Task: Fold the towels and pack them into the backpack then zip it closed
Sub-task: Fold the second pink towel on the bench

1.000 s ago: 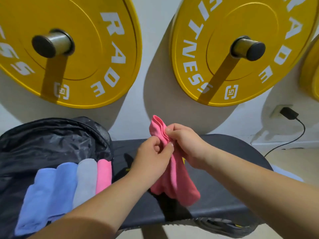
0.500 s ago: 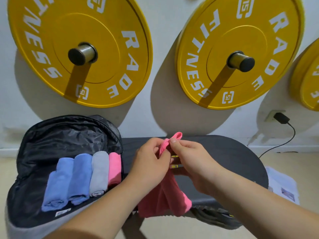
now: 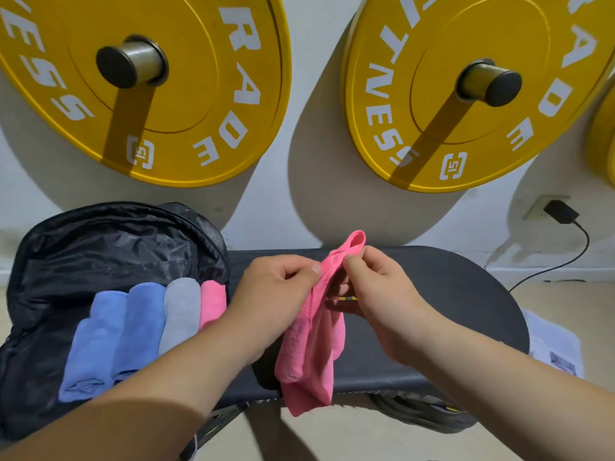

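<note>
A pink towel (image 3: pixel 312 354) hangs bunched over the black bench (image 3: pixel 449 294). My left hand (image 3: pixel 273 294) pinches its upper edge with thumb and fingers. My right hand (image 3: pixel 376 291) pinches the top corner a little higher, so a small loop of cloth sticks up. On the left the black backpack (image 3: pixel 100 241) lies open. Inside it lie two blue rolled towels (image 3: pixel 109 334), a grey one (image 3: pixel 178 314) and a pink one (image 3: pixel 211 302), side by side. My left forearm hides the backpack's lower right part.
Two yellow weight plates (image 3: pixel 199 94) hang on wall pegs behind the bench. A black charger (image 3: pixel 562 211) sits in a wall socket at right, its cable running down to the floor. Papers (image 3: pixel 552 344) lie on the floor right of the bench.
My two hands have drawn slightly apart along the pink towel's top edge, and the towel hangs lower between them. The camera view has shifted.
</note>
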A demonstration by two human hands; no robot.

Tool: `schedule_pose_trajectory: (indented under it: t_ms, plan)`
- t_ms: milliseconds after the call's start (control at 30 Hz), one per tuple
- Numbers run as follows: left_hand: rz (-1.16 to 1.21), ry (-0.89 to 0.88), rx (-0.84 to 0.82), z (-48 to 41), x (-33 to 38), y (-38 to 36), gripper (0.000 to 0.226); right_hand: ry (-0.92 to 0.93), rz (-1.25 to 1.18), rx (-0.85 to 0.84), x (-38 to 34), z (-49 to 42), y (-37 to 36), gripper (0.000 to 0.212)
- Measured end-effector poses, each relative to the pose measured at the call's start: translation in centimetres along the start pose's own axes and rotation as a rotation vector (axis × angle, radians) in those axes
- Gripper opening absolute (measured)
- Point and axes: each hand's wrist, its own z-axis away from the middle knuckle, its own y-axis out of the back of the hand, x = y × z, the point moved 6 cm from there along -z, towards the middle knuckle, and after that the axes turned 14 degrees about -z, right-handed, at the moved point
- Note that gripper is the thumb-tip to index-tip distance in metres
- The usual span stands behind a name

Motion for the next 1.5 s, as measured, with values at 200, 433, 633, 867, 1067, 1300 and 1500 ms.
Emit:
schedule_pose_trajectory:
  t_ms: [200,433,633,867,1067,1300,1500]
  plan:
    - [0.018,-0.040,-0.057,0.3,0.8,-0.3,0.018,-0.004,0.098,-0.120,-0.5,-0.1,0.6,0.026]
    - [0.057,0.006,-0.007,-0.8,-0.9,0.2,0.023,0.005,-0.002,0.004,-0.8,-0.6,1.7,0.022]
    - [-0.450,-0.039,0.156,-2.1,-3.0,3.7,0.023,0.200,0.366,0.201,-2.6,-1.9,5.3,0.042]
    - [-0.560,0.088,0.288,-3.2,-6.5,7.7,0.017,0.142,0.707,-0.128,-3.8,-0.7,7.0,0.047]
    - [-0.641,0.014,0.329,-3.0,-4.6,9.1,0.055,0.153,1.105,0.182,-3.5,-2.3,13.8,0.010]
    - [-0.660,0.210,-0.177,-2.2,-6.7,6.9,0.012,-0.121,0.978,0.495,0.0,-1.1,21.0,0.045]
    - [-0.621,0.118,0.459,-2.3,-4.4,11.9,0.057,0.190,0.445,0.599,-5.2,-2.1,17.4,0.031]
